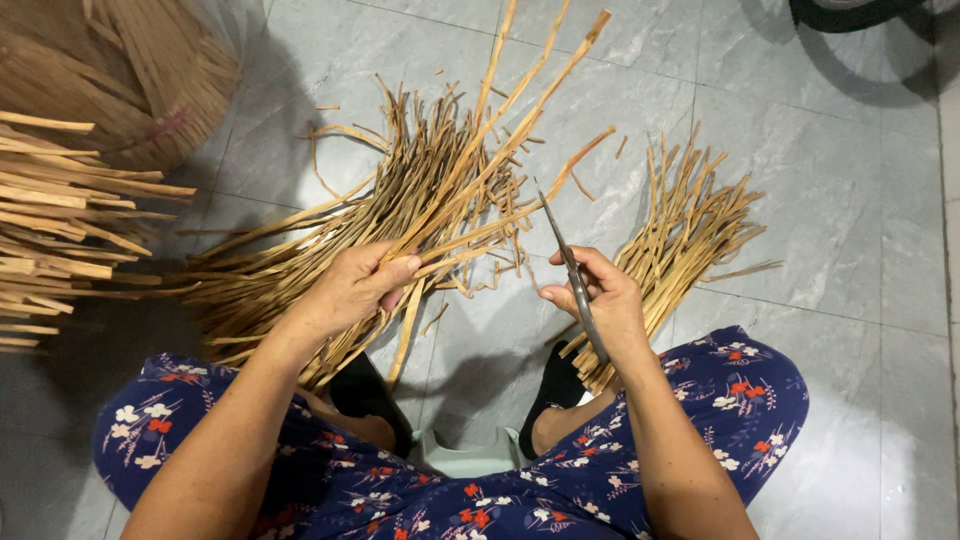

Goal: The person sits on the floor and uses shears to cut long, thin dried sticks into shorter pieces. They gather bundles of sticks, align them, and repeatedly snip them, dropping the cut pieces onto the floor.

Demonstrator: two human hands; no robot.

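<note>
From the head camera, looking straight down, the left hand (352, 285) is clamped around a few long tan dried plant strips (500, 130) that rise toward the top edge, where their tips are partly cut off; the fingertips curl under the strips and are hidden. These strips come out of a big fanned heap of tan dried strips (300, 270) lying on the grey tiled floor (830, 200). The right hand (600, 300) is closed on slim grey metal scissors (568, 262), whose handles are buried in the palm; the blades look nearly together, though the tip is too thin to read surely. A smaller pile of shorter strips (690, 225) lies just beyond that hand. At the left edge, a stacked bundle of pale strips (60, 230) and a woven brown basket (120, 70) are both cropped.
</note>
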